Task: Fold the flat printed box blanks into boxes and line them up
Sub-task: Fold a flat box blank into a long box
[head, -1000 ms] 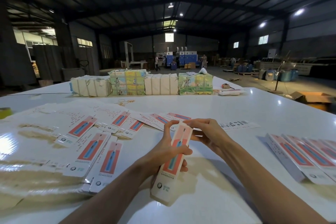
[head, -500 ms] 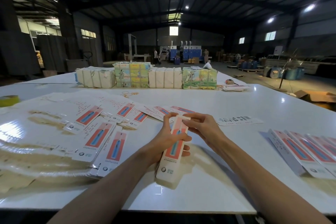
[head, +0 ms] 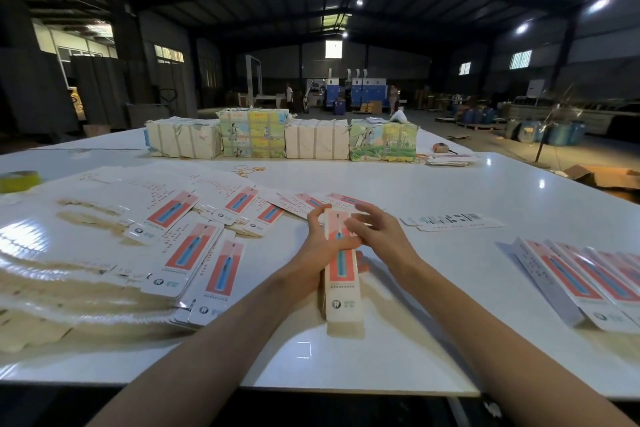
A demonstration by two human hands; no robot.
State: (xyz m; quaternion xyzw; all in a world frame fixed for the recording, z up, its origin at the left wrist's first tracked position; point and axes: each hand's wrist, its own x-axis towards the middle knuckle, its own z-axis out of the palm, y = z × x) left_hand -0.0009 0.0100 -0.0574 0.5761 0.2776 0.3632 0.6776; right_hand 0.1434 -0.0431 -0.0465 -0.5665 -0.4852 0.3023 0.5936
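Box (head: 341, 291): resting lower end on counter (head: 450, 322), tilting upward.
Left hand (head: 320, 243): gripping mid-body.
Right hand (head: 377, 236): fingers loose, touching top end.
Handling: probably light, crushable card; holding long edges advised.

Both bare forearms are extending forward and converging, the left hand (head: 322, 241) wrapping fingers and thumb around the box (head: 343, 288), the right hand (head: 379, 232) hovering at its far end, blurred fingers loosely spread.
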